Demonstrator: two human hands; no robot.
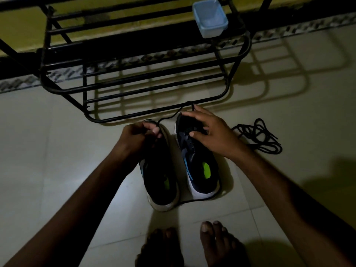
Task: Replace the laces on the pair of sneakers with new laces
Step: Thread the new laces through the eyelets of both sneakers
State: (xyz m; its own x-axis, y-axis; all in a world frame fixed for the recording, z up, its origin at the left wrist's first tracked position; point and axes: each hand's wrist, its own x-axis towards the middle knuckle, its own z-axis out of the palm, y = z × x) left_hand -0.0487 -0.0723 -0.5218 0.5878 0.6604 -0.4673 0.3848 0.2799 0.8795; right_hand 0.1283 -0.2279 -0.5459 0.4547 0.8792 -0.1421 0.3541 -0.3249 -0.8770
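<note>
Two dark sneakers with white soles and green insoles stand side by side on the tiled floor, toes pointing away from me: the left sneaker [159,180] and the right sneaker [198,164]. My left hand [134,137] is closed over the left sneaker's toe end and pinches a black lace [169,117]. That lace runs up and right to the fingertips of my right hand [210,132], which rests with spread fingers on the right sneaker's front. Part of a black lace also trails on the floor around the right sneaker's heel.
A loose bundle of black laces [258,137] lies on the floor right of the sneakers. A black metal rack [134,78] stands just beyond the toes, with a pale blue plastic box [210,18] on its top. My bare feet [192,245] are close below the sneakers.
</note>
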